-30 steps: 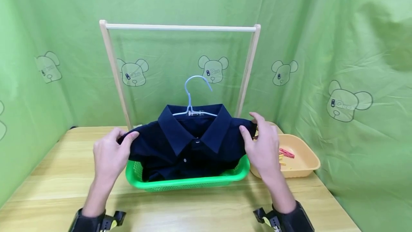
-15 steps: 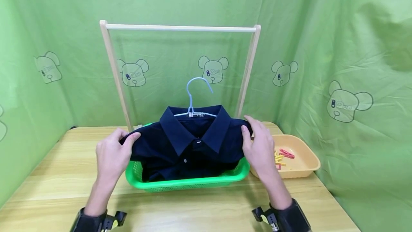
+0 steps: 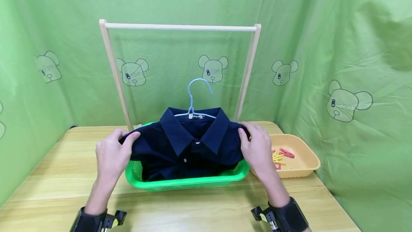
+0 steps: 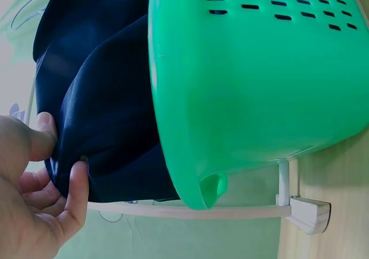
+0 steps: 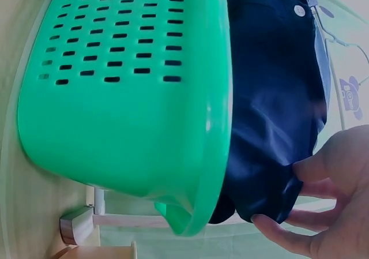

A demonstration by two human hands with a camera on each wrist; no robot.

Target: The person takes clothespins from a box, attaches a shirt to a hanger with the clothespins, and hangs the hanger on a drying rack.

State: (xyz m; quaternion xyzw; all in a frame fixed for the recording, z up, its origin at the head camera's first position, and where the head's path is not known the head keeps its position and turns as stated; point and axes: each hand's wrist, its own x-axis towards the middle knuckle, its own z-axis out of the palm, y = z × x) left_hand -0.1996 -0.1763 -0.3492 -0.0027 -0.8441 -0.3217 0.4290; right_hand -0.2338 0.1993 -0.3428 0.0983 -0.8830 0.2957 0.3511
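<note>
A dark navy collared shirt (image 3: 193, 153) lies in and over a green basket (image 3: 186, 182), its collar toward the back. Inside the collar sits a light blue hanger (image 3: 191, 103), its hook standing up above the shirt. My left hand (image 3: 112, 153) pinches the shirt's left shoulder between thumb and fingers; the left wrist view shows the thumb and fingertips on the dark cloth (image 4: 109, 103). At the other shoulder, my right hand (image 3: 259, 149) pinches the fabric the same way, also seen in the right wrist view beside the basket's rim (image 5: 216, 126).
Behind the basket stands a wooden rack with a white crossbar (image 3: 180, 27). To the right, an orange tray (image 3: 302, 167) holds red and yellow clothespins (image 3: 279, 157). Green curtains (image 3: 354, 63) enclose the wooden table (image 3: 180, 210) at the back and sides.
My right hand has shifted left and slightly down along the shoulder, uncovering more clothespins in the tray. Collar and hanger have sunk a little. The left hand has barely moved.
</note>
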